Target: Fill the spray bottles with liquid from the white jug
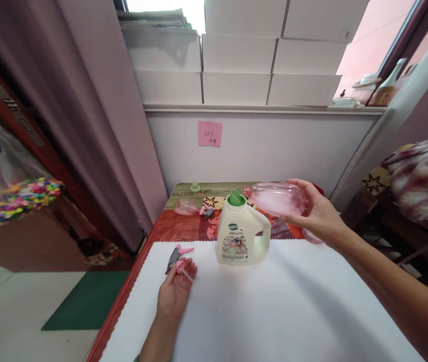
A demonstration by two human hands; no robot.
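From my remote seat I see the right hand (317, 213) closed around a clear pink bottle (277, 198), gripping it at its base end. The bottle is held on its side above the worktop (274, 311), with its open neck pointing left and sitting just beside the green spout (236, 198) of a cream jug (241, 234). I cannot tell whether neck and spout touch.

The jug stands upright at the far edge of the white cover, roughly in the middle, with its label facing me and its handle on the right.

The left hand (176, 291) lies low on the white cover, left of the jug. Its fingers are curled lightly around the collar of a pink spray head (178, 255), whose trigger end points away from me. A thin clear tube trails from the collar across the fingertips.

Farther back, on the patterned red cloth, a second pink bottle (186, 206) lies on its side, and a small green cap (194, 187) sits near the wall. A pink note (209, 133) is stuck on that wall, below a sill stacked with white boxes (236, 55). At far left hangs a clear bag (13, 193) of coloured bits.
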